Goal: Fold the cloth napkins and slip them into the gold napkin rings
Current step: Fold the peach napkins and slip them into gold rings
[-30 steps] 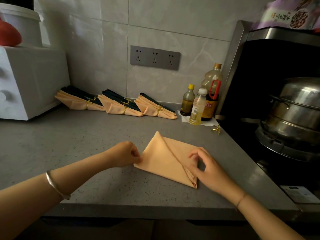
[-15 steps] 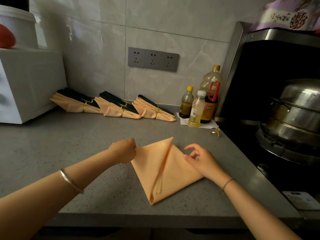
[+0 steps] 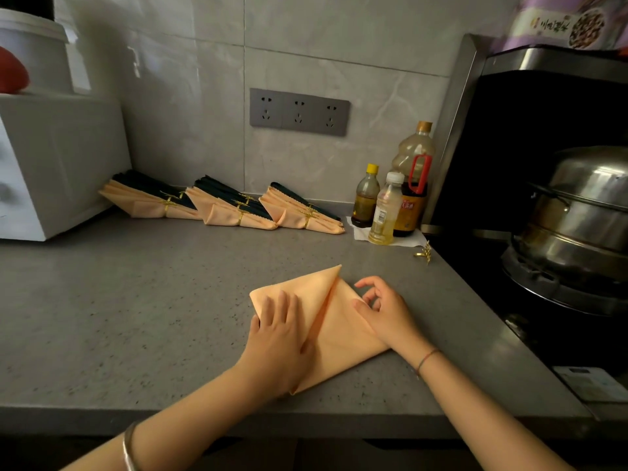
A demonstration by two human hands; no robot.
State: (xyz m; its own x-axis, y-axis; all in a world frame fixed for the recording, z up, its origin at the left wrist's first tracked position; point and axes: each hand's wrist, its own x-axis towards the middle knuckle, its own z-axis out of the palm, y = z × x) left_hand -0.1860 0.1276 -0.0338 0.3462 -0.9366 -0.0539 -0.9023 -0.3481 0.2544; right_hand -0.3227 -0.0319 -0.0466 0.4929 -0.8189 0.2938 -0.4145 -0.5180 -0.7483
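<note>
Peach cloth napkin lies flat on the grey desk, near the front edge. It is folded to a kite shape: two flaps meet along a centre crease, point toward the wall

Left hand lies flat on the left flap, fingers straight and slightly spread, pressing the cloth down

Right hand is at the right flap: thumb on the cloth, other fingers loosely arched over the napkin's edge, gripping nothing

Loose gold napkin ring sits on the desk near its right edge, well apart from the napkin, just beside the paper under three bottles

Along the back wall, a row of three ringed napkin bundles, peach and dark cloth, each with a gold band

White appliance far left; steel steamer pot on the stove at right
</note>
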